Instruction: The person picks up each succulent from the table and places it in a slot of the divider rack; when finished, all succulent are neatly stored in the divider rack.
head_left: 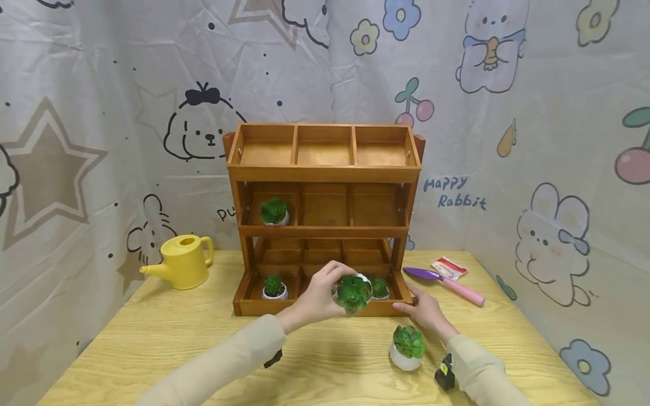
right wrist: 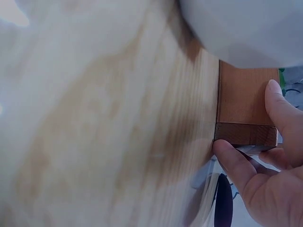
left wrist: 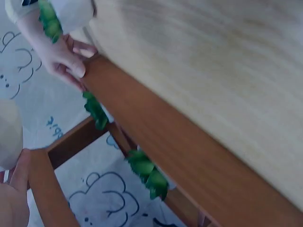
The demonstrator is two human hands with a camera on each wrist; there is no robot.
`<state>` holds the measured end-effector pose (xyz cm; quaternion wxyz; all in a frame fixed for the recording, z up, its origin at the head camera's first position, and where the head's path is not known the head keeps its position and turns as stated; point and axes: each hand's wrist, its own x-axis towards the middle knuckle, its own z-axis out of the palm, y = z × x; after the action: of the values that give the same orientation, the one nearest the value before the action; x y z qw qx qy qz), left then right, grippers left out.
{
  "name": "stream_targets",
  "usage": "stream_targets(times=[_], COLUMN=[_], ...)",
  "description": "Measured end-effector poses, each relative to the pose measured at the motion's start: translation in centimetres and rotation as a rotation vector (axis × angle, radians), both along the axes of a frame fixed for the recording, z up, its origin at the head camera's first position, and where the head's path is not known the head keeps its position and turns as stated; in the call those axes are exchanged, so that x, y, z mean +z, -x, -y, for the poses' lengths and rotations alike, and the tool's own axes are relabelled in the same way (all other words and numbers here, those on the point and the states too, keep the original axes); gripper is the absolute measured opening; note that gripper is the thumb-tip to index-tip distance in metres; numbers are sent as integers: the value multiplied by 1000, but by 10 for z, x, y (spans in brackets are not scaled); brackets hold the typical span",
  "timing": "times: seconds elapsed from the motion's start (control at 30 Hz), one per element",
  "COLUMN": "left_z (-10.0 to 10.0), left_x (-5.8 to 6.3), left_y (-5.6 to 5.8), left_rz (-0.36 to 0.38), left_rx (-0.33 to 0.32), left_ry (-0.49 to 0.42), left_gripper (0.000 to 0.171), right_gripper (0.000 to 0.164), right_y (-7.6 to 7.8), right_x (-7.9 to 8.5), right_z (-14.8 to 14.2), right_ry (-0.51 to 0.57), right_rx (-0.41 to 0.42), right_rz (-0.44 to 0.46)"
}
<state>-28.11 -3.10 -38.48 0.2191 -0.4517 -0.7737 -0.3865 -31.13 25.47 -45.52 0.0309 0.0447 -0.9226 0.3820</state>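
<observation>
My left hand holds a small potted succulent in front of the wooden shelf's bottom tier, its leaves turned toward the head camera. In the left wrist view, fingers press the side of its white pot. With thumb and fingers, my right hand grips the right front corner of the bottom tier; the right wrist view shows the thumb on the front board. Another potted succulent stands on the table just in front of that hand.
Potted succulents stand in the bottom tier's left and right compartments, and one in the middle tier's left. A yellow watering can is left of the shelf. Right of it lie a pink-handled trowel and a red-and-white packet.
</observation>
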Motion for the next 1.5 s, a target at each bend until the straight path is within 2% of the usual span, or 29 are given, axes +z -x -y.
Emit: stream_targets(times=[0.3,0.47,0.7,0.97,1.2,1.37,1.5], left_z=[7,11,12,11,7,7,8], left_x=[16,27,40,49,57,59,61], left_y=[17,29,48,65,78,88,94], left_rz=[1,-49,-103,-148,-109,-150,-142], left_rx=[139,213,274,351,397,425,459], left_ry=[-120,-162,-249,-326,-353,-336,-316], left_gripper=[63,64,64,66,62,62,63], right_gripper=[82,82,82,82,82,82,81], right_y=[1,1,4,2,0,-1,0], right_x=[-2,-2,-3,-3,-3,-2,-2], right_z=[0,0,0,-1,-1,0,1], right_ry=[-55,-60,-44,-36,-17,-11,6], right_rx=[-3,-5,-12,-4,-16,-17,-18], right_rz=[-62,-61,-54,-46,-25,-23,-12])
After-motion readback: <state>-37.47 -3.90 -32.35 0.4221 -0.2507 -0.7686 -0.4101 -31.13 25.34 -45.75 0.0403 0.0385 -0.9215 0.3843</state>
